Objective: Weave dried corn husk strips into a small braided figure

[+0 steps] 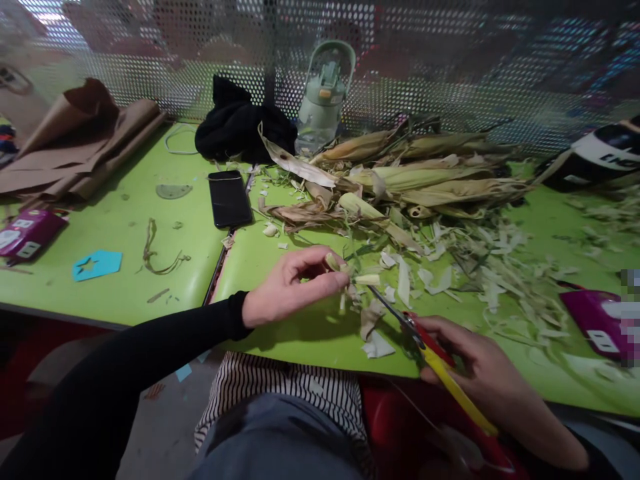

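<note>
My left hand (305, 283) is closed in a pinch on a small bundle of corn husk (350, 277) above the table's front part. A pale stub of it points right, towards the scissors. In my right hand (480, 367) are scissors (413, 327) with red and yellow handles. Their blades point up and left, the tips close to the husk; whether they touch it I cannot tell. Cut husk scraps (377, 343) lie just below the blades. Behind my hands is a heap of dried corn husks (440, 180).
A black phone (230, 199), black cloth (245, 130) and a pale green bottle (325, 100) stand or lie behind. Brown paper (85, 147) and a blue tag (97, 265) are left. Purple packs (33, 233) lie at both sides; a dark bottle (595, 157) lies right.
</note>
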The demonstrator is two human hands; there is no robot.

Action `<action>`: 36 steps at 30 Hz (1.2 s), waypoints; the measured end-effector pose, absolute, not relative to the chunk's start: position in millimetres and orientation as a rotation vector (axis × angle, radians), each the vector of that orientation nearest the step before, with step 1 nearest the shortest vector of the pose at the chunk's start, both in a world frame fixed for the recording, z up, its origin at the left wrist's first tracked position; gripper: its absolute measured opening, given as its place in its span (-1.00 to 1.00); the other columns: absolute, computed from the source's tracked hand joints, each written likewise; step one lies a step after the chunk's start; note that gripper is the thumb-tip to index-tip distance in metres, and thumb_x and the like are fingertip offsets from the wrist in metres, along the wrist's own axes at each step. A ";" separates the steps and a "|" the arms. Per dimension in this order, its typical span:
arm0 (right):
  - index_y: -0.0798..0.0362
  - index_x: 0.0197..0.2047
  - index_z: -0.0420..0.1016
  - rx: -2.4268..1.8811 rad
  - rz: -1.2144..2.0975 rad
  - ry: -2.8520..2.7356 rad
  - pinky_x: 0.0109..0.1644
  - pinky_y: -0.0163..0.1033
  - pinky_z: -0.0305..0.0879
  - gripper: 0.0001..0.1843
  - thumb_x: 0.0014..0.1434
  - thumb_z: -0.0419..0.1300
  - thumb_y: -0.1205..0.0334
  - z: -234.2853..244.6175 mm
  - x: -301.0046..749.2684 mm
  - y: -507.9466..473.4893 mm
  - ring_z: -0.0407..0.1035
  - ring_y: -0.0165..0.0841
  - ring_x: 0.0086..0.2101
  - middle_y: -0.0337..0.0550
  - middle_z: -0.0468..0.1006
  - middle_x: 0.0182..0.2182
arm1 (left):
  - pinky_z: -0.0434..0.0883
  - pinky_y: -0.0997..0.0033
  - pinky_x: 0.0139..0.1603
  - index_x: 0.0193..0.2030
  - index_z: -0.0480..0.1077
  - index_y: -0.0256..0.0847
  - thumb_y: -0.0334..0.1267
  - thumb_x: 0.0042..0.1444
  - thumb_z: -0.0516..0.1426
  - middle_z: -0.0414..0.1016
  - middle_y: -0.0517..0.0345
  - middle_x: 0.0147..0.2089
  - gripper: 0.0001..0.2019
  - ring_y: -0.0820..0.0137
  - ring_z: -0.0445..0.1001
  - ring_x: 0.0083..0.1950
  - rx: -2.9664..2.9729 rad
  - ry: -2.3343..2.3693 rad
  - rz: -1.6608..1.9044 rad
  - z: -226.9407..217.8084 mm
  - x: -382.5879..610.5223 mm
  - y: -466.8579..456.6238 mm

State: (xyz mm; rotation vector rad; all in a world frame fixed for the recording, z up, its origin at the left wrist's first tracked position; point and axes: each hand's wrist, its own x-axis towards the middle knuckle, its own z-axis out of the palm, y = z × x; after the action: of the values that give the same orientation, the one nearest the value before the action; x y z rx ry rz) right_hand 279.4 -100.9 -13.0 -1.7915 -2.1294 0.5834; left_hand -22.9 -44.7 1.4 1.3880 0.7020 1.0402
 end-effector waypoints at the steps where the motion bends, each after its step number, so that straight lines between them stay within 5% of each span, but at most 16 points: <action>1: -0.04 -0.15 0.65 -1.790 0.634 -2.093 -0.13 -0.03 0.57 -0.43 -0.13 0.32 -0.27 -12.8 280.7 -100.6 0.63 0.01 -0.21 0.04 0.73 -0.17 | 0.26 0.50 -0.36 -0.35 0.40 -0.24 -0.04 0.17 0.22 0.34 0.24 -0.43 -0.72 0.53 0.26 -0.40 1.372 0.709 1.054 1.5 -22.6 -44.6; 12: 0.01 -0.11 0.60 -1.765 0.833 -1.954 -0.09 -0.02 0.54 -0.38 -0.14 0.34 -0.24 -19.1 263.6 -104.5 0.60 -0.02 -0.22 0.05 0.71 -0.19 | 0.19 0.51 -0.44 -0.37 0.36 -0.21 0.08 0.13 0.24 0.29 0.29 -0.49 -0.63 0.55 0.21 -0.46 1.347 0.813 1.141 1.2 -17.6 -45.9; 31: -0.08 -0.27 0.60 -1.744 1.048 -1.761 -0.56 -0.25 0.33 -0.70 -0.03 0.29 -0.05 -7.7 245.2 -111.6 0.39 -0.28 -0.60 -0.25 0.52 -0.61 | 0.17 0.50 -0.47 -0.33 0.37 -0.22 0.11 0.13 0.22 0.30 0.29 -0.48 -0.61 0.56 0.18 -0.49 1.390 0.866 1.178 -1.4 -16.4 -46.0; 36: -0.04 -0.13 0.59 -1.816 0.988 -1.727 -0.55 -0.28 0.26 -0.54 -0.09 0.35 -0.08 -1.0 257.0 -110.4 0.35 -0.31 -0.59 -0.26 0.49 -0.59 | 0.21 0.52 -0.45 -0.31 0.38 -0.23 0.01 0.20 0.20 0.32 0.27 -0.44 -0.69 0.56 0.20 -0.46 1.390 0.741 1.116 -2.3 -19.0 -45.3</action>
State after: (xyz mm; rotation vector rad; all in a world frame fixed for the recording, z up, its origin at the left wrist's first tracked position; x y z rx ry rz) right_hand 257.0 -110.4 -1.0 -1.8161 -1.7270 0.9884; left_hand -19.0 -45.3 -2.3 1.3897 0.7410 1.1161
